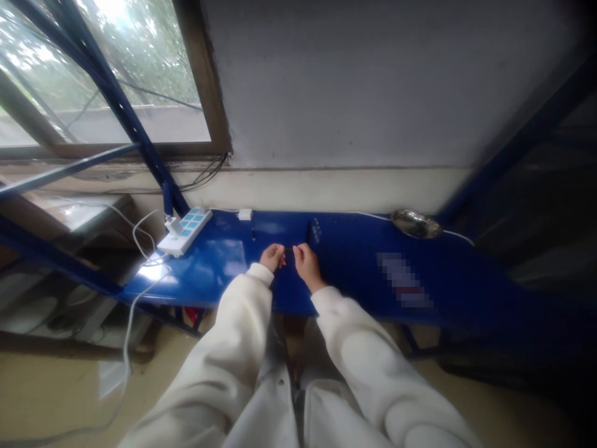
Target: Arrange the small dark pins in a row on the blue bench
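Observation:
Over the front half of the blue table (345,286), my left hand (272,256) and my right hand (308,266) are close together with fingertips pinched. A thin, dark, stick-like piece (288,249) spans the small gap between them, held at both ends; its kind is too small to make out. Just beyond my right hand lie a narrow black strip (308,231) and a cluster of small shiny pieces (316,230). A small dark item (254,234) rests past my left hand. Tiny dark bits (340,220) lie farther right.
A white power strip (185,231) with a plug and cables lies at the table's left end. Near the back edge sits a small white box (245,214). At the right are a shiny metal object (416,224) and a blurred-out sheet (403,280). Blue frame posts (125,115) flank the table.

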`<state>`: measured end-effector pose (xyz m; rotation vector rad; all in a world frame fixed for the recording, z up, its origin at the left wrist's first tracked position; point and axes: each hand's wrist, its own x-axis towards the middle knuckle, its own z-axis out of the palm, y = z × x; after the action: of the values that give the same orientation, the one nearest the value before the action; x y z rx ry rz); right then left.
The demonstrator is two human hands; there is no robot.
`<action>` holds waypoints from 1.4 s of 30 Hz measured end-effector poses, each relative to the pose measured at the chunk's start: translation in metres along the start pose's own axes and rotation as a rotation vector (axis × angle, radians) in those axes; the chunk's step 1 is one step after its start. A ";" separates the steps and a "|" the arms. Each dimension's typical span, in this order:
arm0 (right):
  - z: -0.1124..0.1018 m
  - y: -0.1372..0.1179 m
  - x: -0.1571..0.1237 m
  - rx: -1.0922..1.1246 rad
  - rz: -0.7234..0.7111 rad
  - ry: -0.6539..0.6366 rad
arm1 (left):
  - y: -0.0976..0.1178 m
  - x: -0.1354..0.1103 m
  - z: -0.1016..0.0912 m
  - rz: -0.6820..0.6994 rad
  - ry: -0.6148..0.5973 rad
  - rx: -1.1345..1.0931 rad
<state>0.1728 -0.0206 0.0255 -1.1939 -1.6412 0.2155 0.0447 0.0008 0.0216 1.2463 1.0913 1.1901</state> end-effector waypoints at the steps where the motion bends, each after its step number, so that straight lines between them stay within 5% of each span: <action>1: 0.000 0.000 0.000 0.000 -0.001 -0.003 | 0.000 0.000 0.000 0.003 0.000 0.015; 16: 0.000 -0.002 0.000 0.034 0.001 -0.031 | 0.003 -0.002 0.000 -0.014 0.033 0.106; 42: 0.001 -0.001 0.000 0.180 -0.017 -0.087 | -0.007 0.008 -0.006 -0.076 0.144 -0.103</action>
<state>0.1720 -0.0210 0.0255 -1.0462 -1.6686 0.4001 0.0396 0.0094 0.0144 1.0443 1.1572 1.2765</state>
